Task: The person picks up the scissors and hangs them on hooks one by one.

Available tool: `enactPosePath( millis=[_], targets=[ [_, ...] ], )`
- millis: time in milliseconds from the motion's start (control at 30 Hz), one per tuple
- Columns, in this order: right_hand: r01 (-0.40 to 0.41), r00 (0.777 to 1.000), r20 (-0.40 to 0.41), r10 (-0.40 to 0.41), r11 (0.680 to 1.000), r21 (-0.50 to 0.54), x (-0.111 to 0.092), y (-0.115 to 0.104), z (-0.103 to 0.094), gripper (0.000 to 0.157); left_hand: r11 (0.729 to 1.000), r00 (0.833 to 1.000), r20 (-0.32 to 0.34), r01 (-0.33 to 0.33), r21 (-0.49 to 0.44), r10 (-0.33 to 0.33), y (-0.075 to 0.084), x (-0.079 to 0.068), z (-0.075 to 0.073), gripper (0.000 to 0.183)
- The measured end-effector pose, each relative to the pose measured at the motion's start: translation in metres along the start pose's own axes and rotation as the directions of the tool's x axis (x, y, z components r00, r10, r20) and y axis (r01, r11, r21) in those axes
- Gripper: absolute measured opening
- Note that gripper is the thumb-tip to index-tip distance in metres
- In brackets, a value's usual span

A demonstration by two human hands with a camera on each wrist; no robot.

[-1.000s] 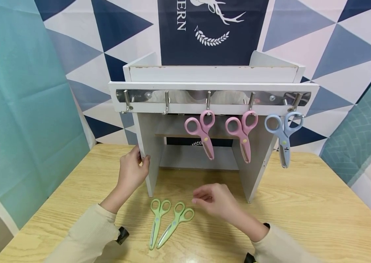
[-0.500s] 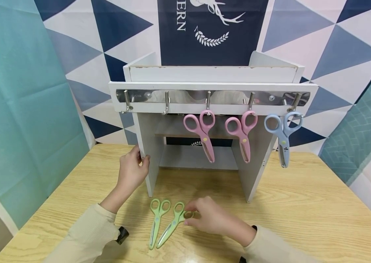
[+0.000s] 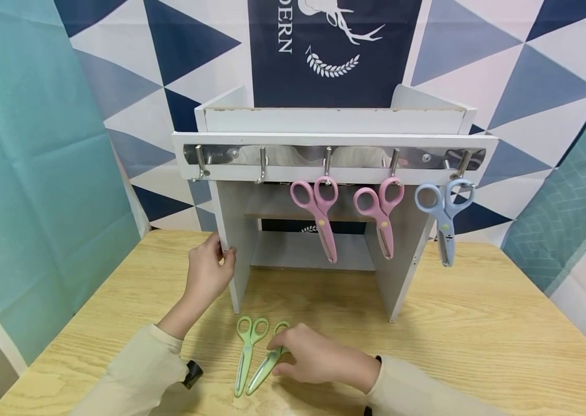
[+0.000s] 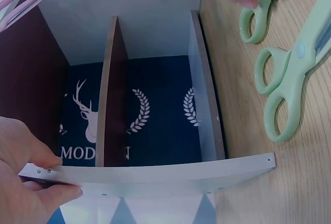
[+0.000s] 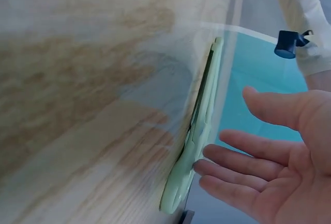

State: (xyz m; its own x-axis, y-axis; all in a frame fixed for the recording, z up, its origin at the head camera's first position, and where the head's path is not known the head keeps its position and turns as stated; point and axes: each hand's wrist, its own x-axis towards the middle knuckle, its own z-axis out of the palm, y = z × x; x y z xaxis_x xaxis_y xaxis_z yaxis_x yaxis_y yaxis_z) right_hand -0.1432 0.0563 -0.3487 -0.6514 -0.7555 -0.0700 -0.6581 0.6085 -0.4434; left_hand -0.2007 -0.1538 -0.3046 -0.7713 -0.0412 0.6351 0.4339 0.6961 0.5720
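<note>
My left hand (image 3: pixel 209 268) pinches the front edge of the white shelf's left side panel (image 3: pixel 231 289), thumb on one face and fingers on the other. Two green scissors lie on the table before the shelf: the left pair (image 3: pixel 243 361) and the right pair (image 3: pixel 263 372). Over the right pair's handles reaches my right hand (image 3: pixel 318 358), hiding one finger loop in the head view. In the right wrist view, the right hand's fingers (image 5: pixel 248 169) are extended, with the thumb spread apart, close beside green scissors (image 5: pixel 194 141).
A metal hook rail (image 3: pixel 293 155) runs across the shelf front. Two pink scissors (image 3: pixel 322 222) (image 3: pixel 383 222) and one light blue pair (image 3: pixel 445 216) hang from its hooks. Patterned cloth (image 3: pixel 194 46) stands behind the wooden table (image 3: pixel 469 323).
My right hand has moved left and down, from beside the right green scissors to over their handles. The left hand keeps its hold on the panel. The head view has shifted slightly.
</note>
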Motion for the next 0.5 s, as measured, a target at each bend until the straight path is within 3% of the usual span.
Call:
enactPosePath(
  millis=[200,367,500],
  targets=[
    [0.109,0.994,0.048,-0.103,0.985,-0.135,0.012,-0.003,0.003,0.04,1.0,1.0,0.008,0.018,-0.012,-0.018,0.0,-0.001,0.0,0.02],
    [0.247,0.964,0.17,-0.204,0.924,-0.294,0.018,-0.006,0.005,0.053,1.0,0.999,0.011,0.03,-0.01,-0.03,0.0,-0.001,0.0,0.02],
    [0.287,0.953,0.195,-0.231,0.891,-0.353,0.021,-0.008,0.006,0.061,1.0,1.0,0.014,0.022,-0.009,-0.021,0.001,-0.001,-0.001,0.02]
  ],
)
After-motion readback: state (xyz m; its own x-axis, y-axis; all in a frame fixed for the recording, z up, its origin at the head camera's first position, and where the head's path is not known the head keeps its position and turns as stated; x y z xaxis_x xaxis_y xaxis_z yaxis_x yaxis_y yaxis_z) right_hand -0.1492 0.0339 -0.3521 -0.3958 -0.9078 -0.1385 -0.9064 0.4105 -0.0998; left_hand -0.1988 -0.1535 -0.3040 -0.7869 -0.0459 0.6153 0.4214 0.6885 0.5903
